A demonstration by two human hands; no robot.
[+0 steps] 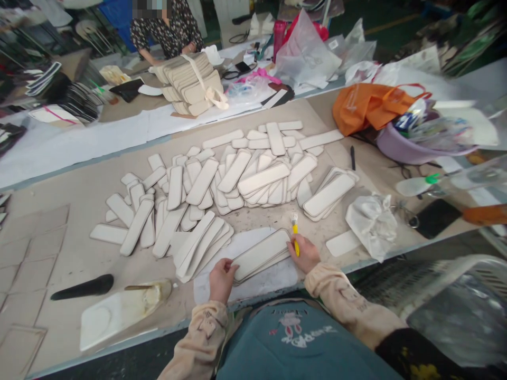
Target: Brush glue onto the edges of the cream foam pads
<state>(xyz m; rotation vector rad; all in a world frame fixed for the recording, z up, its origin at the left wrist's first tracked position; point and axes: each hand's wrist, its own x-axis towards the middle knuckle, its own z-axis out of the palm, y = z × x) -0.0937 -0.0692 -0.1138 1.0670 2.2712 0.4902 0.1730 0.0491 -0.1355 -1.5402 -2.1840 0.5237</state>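
Note:
Right in front of me a small stack of long pale strips with rounded ends (261,256) lies on a white sheet (277,277). My left hand (222,277) pinches the near left end of the stack's top strip. At the far right end is my right hand (304,252), its fingers closed around a yellow-handled brush (295,240) with the pale bristles pointing up and away. That hand also touches the strips' edge. Left of the sheet, a fanned pile of similar strips (202,245) leans over. Beyond them spreads a large heap of strips (237,179).
A cut-open white bottle (106,316) with a stick across it and a black tool (83,287) lie at left. On the right are a white drawstring bag (372,224), a black phone-like slab (438,217) and a purple basin (412,150). A person (168,31) sits across the table.

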